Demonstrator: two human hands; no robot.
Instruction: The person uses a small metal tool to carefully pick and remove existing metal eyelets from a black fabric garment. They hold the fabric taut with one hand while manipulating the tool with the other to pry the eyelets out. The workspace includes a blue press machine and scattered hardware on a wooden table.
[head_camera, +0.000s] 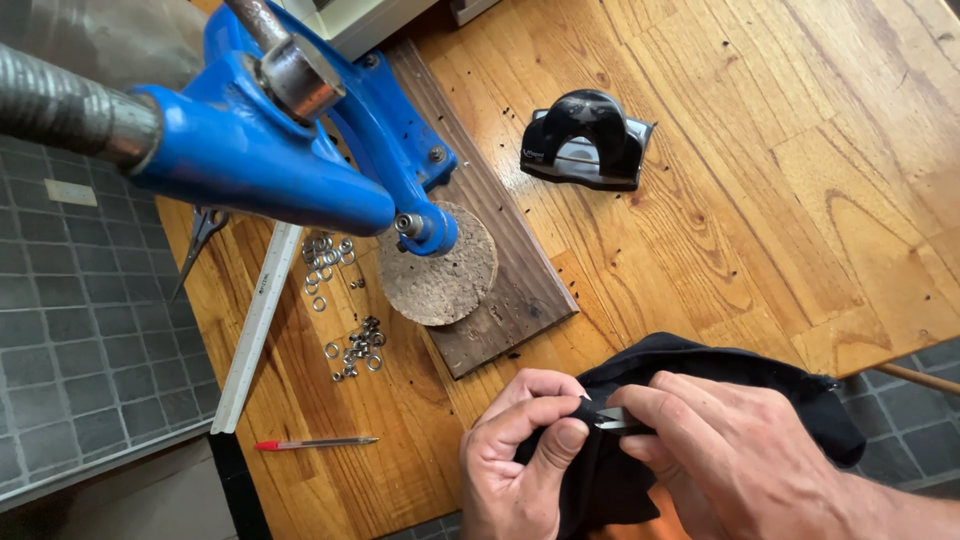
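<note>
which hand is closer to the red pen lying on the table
Left. The left hand pinches the black cloth just right of the red pen. The right hand grips the cloth farther right, beyond the left hand.

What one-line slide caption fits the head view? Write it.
Both hands pinch black fabric beside a blue press.
</note>
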